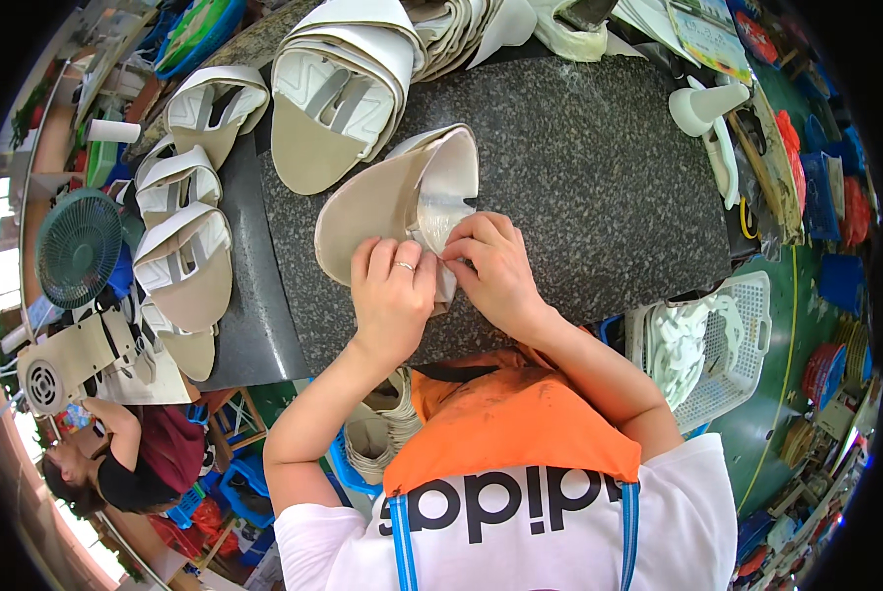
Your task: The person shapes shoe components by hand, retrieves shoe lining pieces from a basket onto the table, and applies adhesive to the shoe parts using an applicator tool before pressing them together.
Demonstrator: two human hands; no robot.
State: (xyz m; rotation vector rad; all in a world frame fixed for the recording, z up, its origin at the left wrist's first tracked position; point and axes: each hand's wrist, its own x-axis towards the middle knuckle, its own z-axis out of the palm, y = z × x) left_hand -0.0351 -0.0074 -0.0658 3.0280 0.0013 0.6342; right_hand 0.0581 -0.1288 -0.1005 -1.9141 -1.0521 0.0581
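A beige shoe upper with a pale, shiny inner lining lies on the dark speckled stone slab in front of me. My left hand, a ring on one finger, is closed on its near edge. At the same edge my right hand pinches the lining side, fingertips almost touching those of the left. What exactly sits between the fingertips is hidden. Just beyond it, a stack of white and beige shoe uppers stands on the slab, and further uppers line the left side.
A white cone-shaped holder stands at the far right, near yellow-handled scissors. Below the slab's right edge is a white basket with white pieces. A green fan and a co-worker are on the left.
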